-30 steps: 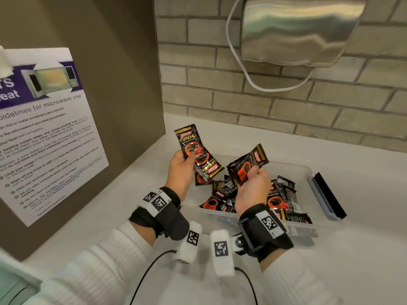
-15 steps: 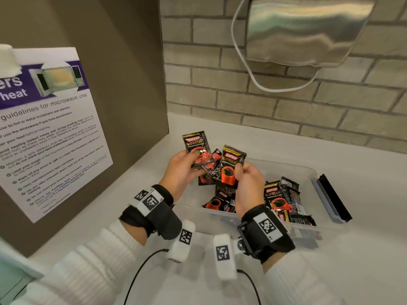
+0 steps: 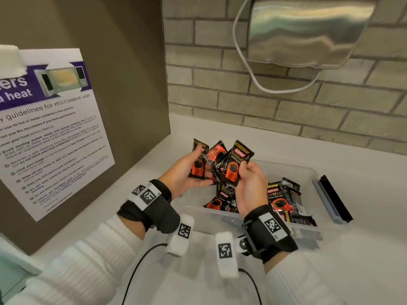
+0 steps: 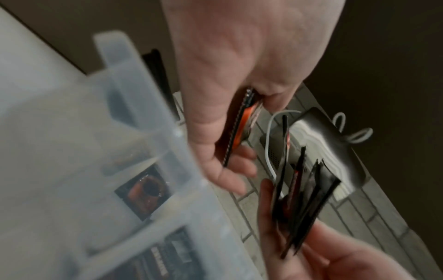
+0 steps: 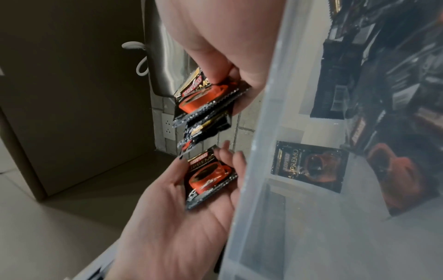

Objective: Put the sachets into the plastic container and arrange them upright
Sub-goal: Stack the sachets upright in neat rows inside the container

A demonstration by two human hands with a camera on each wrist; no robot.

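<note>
Black foil with an orange cup printed on it: that is the sachet [image 3: 234, 167] my right hand [image 3: 250, 187] pinches, thumb on its printed face and fingers curled behind, its long axis running up and slightly away from my fingertips, brand end uppermost. My left hand [image 3: 187, 176] sits just beside it, palm turned up and fingers curled under a small fan of sachets [image 3: 203, 164]; the right wrist view shows one of them lying flat on that palm with the thumb on its edge, others splayed above it.

The relation I judge the next move turns on: the right-hand sachet lies just to the right of the left-hand fan, overlapping its nearest edge, and its long axis runs roughly parallel to theirs. In the left wrist view I see the packs edge-on, the fan's edges [image 4: 302, 199] spread apart instead of squared, with the right hand's pack [image 4: 239, 130] a little apart from them. So I reckon the step in hand is stacking this one onto the bunch, and it wants a short slide leftward, flat face to flat face.

The plastic container [image 3: 308, 172] is below and to the right of both sets of fingers, nearer my right hand. Inside it a loose heap of sachets [image 3: 284, 201] lies flat or tilted, none plainly upright, so I judge the arranging not yet done. Beyond the container's far end a dark strip [image 3: 333, 199] rests on the counter; I cannot tell what it is
</note>
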